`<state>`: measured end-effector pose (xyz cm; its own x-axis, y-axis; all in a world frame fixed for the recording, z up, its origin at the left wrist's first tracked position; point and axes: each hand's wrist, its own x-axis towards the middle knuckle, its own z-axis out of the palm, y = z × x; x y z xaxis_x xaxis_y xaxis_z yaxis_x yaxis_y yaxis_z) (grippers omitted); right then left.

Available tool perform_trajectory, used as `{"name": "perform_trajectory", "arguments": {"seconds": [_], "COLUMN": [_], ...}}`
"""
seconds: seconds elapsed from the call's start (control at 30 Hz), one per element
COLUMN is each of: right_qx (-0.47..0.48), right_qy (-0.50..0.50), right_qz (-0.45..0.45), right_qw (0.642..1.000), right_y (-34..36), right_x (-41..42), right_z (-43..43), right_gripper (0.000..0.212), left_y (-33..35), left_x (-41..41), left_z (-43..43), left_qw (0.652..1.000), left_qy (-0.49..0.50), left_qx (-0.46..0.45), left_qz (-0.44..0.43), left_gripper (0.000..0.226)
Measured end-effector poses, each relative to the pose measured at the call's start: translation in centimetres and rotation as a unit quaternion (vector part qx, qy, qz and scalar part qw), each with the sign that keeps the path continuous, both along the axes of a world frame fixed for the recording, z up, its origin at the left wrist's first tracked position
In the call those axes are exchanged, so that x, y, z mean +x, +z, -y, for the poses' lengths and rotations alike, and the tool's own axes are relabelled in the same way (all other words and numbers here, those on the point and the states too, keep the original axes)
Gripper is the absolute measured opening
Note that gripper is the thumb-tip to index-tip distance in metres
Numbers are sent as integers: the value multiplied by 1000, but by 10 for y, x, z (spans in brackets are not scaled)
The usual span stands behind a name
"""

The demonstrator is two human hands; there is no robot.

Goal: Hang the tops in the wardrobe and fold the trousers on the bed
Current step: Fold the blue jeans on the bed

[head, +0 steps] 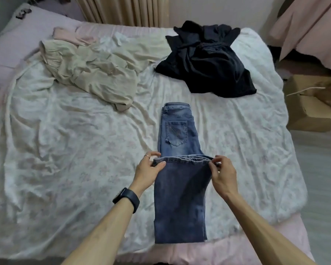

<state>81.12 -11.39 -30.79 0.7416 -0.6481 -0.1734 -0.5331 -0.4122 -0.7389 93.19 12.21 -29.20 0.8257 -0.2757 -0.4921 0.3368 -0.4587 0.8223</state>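
Jeans: blue jeans [180, 197] lie on the bed [65, 150], centre-near, folded lengthwise with one leg over the other. The waistband [177, 107] points away from the person and a back pocket [177, 133] faces up.
Fold: the leg ends are doubled back over the lower half. Their hem edge [183, 159] runs crosswise just below the pocket. The folded bottom reaches the near edge of the flowered sheet.
Left hand [148, 169]: pinches the left corner of the hem edge, thumb on top and fingers curled beneath. It wears a ring [147, 156], and a dark watch [127, 198] sits on the wrist.
Right hand [223, 175]: pinches the right corner of the hem edge between thumb and fingertips.
Beige garment [96, 73]: crumpled, far left of the jeans and well apart from them.
Black garment [206, 62]: heaped on the far right of the bed, beyond the waistband and not touching it.
Pink garment [71, 36]: bunched at the far left, just behind the beige one and near the pillow [17, 44].
Off the bed: a cardboard box [310, 111] is at the right side, a pink cloth [310, 25] hangs above it, and a beige curtain [122, 10] is behind the bed.
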Motion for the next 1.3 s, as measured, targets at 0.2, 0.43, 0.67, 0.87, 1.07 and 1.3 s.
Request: {"name": "perform_trajectory", "arguments": {"seconds": [0.2, 0.43, 0.67, 0.87, 1.07, 1.3], "right_qx": [35, 24, -50, -102, -92, -229], "right_qy": [-37, -10, 5, 17, 36, 111], "right_qz": [-27, -17, 40, 22, -2, 17], "right_qw": [998, 1000, 998, 994, 995, 967], "right_y": [-44, -74, -102, -152, -178, -169], "right_x": [72, 142, 269, 327, 332, 240], "right_z": [23, 59, 115, 144, 149, 65], "right_gripper": [11, 6, 12, 16, 24, 52], "left_y": [-51, -88, -120, -166, -188, -197], "left_x": [78, 152, 259, 310, 308, 176], "left_z": [20, 45, 103, 132, 139, 126], "left_qw": [998, 997, 993, 985, 978, 840], "left_qy": [-17, 26, 48, 32, -23, -216], "left_qx": [1, 69, 68, 100, 160, 258], "left_qz": [-61, -4, 83, 136, 133, 425], "left_gripper": [18, 18, 20, 23, 46, 69]}}
